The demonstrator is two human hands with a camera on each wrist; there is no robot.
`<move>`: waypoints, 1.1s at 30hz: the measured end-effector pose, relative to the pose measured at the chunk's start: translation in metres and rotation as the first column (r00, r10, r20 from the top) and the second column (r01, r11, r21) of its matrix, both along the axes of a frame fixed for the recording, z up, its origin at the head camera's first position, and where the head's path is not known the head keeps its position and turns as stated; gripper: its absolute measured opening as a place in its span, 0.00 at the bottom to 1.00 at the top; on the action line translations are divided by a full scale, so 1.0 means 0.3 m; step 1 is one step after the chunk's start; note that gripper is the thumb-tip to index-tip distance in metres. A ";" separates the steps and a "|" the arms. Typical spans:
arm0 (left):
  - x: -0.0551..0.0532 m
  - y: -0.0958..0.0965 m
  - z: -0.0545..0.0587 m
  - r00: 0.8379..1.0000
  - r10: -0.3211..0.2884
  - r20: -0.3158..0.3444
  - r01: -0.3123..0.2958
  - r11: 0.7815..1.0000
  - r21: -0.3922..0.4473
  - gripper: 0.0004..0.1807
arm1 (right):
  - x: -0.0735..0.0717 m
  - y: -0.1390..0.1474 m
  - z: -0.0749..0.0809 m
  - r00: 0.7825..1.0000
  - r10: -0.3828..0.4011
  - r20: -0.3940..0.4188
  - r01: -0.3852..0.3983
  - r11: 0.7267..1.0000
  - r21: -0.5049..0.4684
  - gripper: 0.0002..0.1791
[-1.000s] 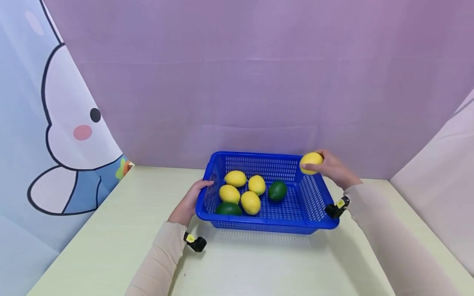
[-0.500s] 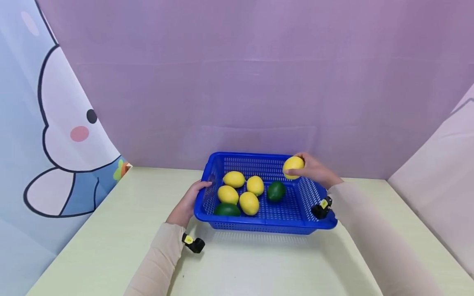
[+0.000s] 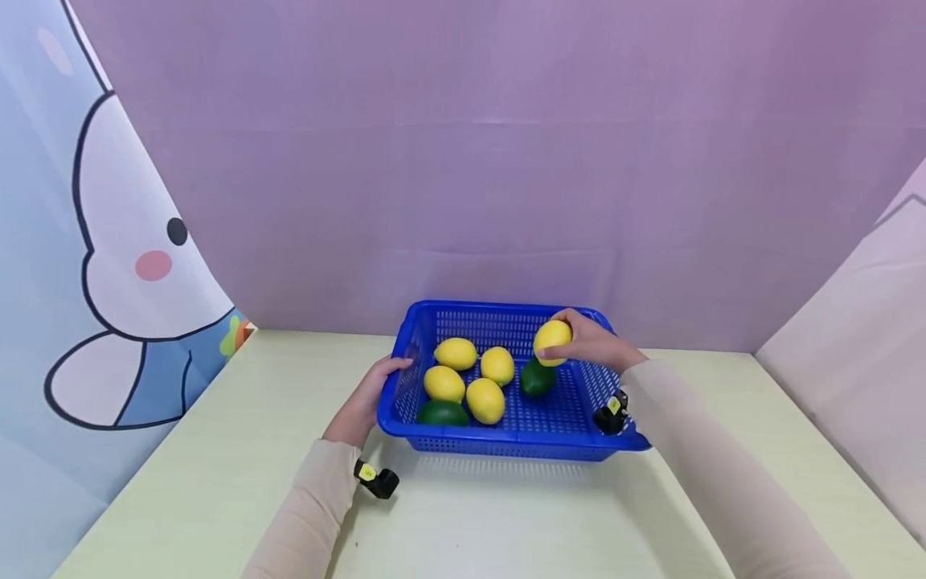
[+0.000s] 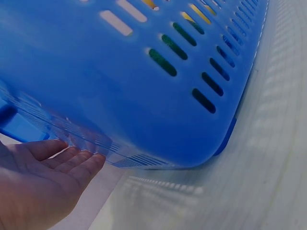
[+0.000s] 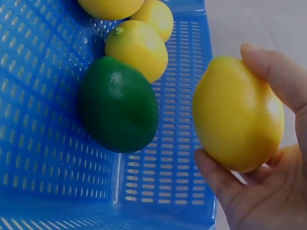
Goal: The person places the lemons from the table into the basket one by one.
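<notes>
A blue slotted plastic basket (image 3: 506, 445) sits on the table in the head view. My left hand (image 3: 366, 397) holds its left side, thumb over the rim and fingers against the outer wall; the left wrist view shows the fingers (image 4: 86, 165) there. With thumb and fingers, my right hand (image 3: 596, 347) grips a yellow lemon (image 5: 237, 115) above the basket's right half. Below and left of that lemon lies a smooth, dark green, egg-shaped fruit (image 5: 117, 105). Several more lemons (image 3: 485, 400) and a second green fruit (image 3: 443, 413) fill the left half.
The basket stands on a pale table (image 3: 463, 523). Behind it hangs a purple cloth (image 3: 492, 161). A blue cloth with a cartoon figure (image 3: 130, 225) is at the left, and a whitish cloth (image 3: 861, 322) at the right.
My right hand has carried the lemon left and down, from the basket's right rim to over the green fruit. My left hand keeps its hold on the basket.
</notes>
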State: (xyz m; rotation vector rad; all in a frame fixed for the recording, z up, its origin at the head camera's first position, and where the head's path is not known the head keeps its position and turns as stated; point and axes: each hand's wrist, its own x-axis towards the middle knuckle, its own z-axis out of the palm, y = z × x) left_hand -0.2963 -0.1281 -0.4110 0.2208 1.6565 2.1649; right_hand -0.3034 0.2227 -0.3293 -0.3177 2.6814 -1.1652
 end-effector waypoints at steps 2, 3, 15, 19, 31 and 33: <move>0.000 -0.001 0.000 1.000 -0.008 -0.001 0.008 1.000 0.001 0.32 | -0.004 -0.006 -0.005 1.000 0.019 0.003 -0.019 1.000 0.009 0.37; -0.001 -0.001 0.000 1.000 -0.010 -0.001 0.010 1.000 0.002 0.33 | -0.005 -0.010 -0.008 1.000 0.026 0.007 -0.026 1.000 0.011 0.37; -0.001 0.000 0.000 1.000 -0.012 0.008 0.012 1.000 0.026 0.33 | -0.019 -0.042 -0.043 0.988 0.155 0.010 -0.155 0.987 0.036 0.34; -0.003 0.004 -0.002 1.000 -0.012 0.002 0.012 1.000 0.024 0.32 | -0.024 -0.054 -0.052 0.983 0.184 0.023 -0.185 0.982 0.028 0.33; -0.002 0.008 0.006 1.000 -0.011 -0.002 0.011 1.000 0.020 0.32 | -0.028 -0.067 -0.059 0.959 0.283 0.035 -0.285 0.957 0.060 0.33; -0.002 0.008 0.006 1.000 -0.007 0.000 0.007 1.000 0.021 0.32 | -0.029 -0.070 -0.061 0.950 0.308 0.044 -0.310 0.949 0.056 0.34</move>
